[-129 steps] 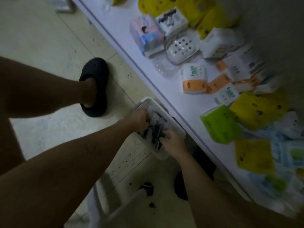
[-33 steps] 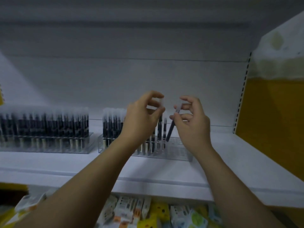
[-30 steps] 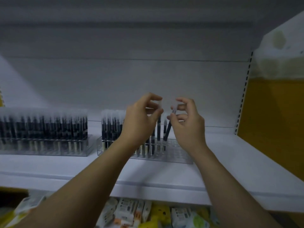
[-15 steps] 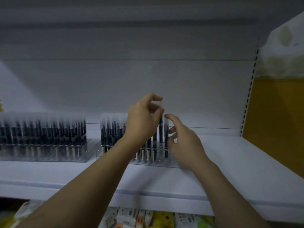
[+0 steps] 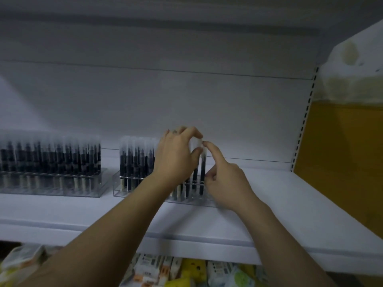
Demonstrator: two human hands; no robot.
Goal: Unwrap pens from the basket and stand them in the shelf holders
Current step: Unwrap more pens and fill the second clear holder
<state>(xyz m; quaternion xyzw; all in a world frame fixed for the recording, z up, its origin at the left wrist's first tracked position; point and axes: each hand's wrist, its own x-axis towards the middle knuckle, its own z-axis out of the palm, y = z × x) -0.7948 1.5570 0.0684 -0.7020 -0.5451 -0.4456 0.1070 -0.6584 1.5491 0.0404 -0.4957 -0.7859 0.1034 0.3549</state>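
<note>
- The right end of the middle clear plastic holder (image 5: 119,186) is occupied by the left hand (image 5: 176,158), the right hand (image 5: 226,183) and an upright dark pen (image 5: 195,172) pinched by the left.
- Leftward, the way is barred by a second clear holder (image 5: 91,184) packed with dark frosted-capped pens (image 5: 49,160).
- Rightward, bare white shelf board (image 5: 273,195) is left open up to the yellow side panel (image 5: 339,166).

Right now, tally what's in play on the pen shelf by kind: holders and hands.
Clear pen holders: 2 (left holder, right holder)
Hands: 2 (left hand pinching a pen cap, right hand beside it)
Total: 4; pens too blurred to count.
</note>
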